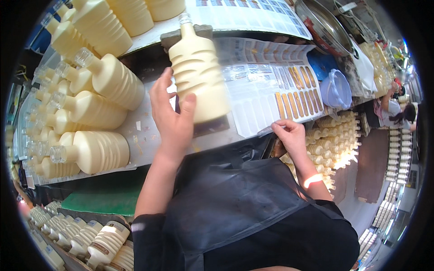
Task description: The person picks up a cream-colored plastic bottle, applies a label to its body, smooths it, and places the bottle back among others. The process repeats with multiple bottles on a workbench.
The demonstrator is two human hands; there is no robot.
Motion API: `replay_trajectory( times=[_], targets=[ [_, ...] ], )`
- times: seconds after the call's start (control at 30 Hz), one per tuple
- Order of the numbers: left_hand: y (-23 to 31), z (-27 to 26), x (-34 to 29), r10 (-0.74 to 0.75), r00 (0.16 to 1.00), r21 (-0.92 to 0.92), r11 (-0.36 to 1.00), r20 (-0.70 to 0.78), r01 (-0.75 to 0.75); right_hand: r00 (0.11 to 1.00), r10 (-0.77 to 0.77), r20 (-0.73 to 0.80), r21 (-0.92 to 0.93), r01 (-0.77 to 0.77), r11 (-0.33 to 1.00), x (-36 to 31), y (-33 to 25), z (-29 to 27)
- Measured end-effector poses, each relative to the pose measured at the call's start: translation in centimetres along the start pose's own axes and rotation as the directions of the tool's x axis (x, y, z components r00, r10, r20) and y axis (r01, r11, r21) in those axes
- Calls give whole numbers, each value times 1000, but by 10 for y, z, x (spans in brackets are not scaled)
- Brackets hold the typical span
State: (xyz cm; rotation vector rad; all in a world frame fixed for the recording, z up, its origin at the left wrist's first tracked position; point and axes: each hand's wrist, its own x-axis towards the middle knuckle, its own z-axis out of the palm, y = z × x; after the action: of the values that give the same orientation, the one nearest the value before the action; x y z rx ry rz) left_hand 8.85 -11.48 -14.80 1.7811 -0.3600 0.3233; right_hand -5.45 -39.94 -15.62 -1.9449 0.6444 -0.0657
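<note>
A cream-coloured ribbed bottle [201,77] with a clear threaded neck lies in front of me, its neck pointing away against a dark block [210,32]. My left hand [174,115] grips its lower left side, thumb over the front face and fingers along the edge. At the near edge of the label sheet [253,97], my right hand [289,135] is closed in a pinch on a thin, pale label strip [266,131]. Rows of gold and brown strip labels [294,106] show on that sheet, beside bare backing.
Several more cream bottles [101,151] lie stacked on the left of the table [140,149]. A light-blue plastic basket [337,88] and a metal basin [325,25] stand at the right. Labelled bottles [106,244] fill a box lower left; more bottles [330,140] lie below right.
</note>
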Motion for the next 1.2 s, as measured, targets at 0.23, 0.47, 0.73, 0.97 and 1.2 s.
replay_trajectory(
  times=[0.23, 0.47, 0.73, 0.97, 1.2],
  targets=[
    [44, -8, 13, 80, 923, -44, 997, 376, -69, 914, -188, 359, 301, 78, 950, 27, -137, 37],
    [29, -13, 52, -329, 920, -405, 827, 213, 390, 889, -308, 338, 502, 106, 858, 86, -178, 77],
    [-21, 0, 87, -418, 909, -415, 824, 16, 386, 942, -277, 190, 386, 188, 903, 125, -167, 117],
    [-26, 16, 83, -401, 916, -570, 756, -13, 323, 949, -228, 217, 500, 92, 861, 129, -158, 116],
    [-34, 20, 86, -442, 897, -493, 779, 8, 388, 945, -247, 216, 521, 103, 847, 130, -154, 117]
  ],
)
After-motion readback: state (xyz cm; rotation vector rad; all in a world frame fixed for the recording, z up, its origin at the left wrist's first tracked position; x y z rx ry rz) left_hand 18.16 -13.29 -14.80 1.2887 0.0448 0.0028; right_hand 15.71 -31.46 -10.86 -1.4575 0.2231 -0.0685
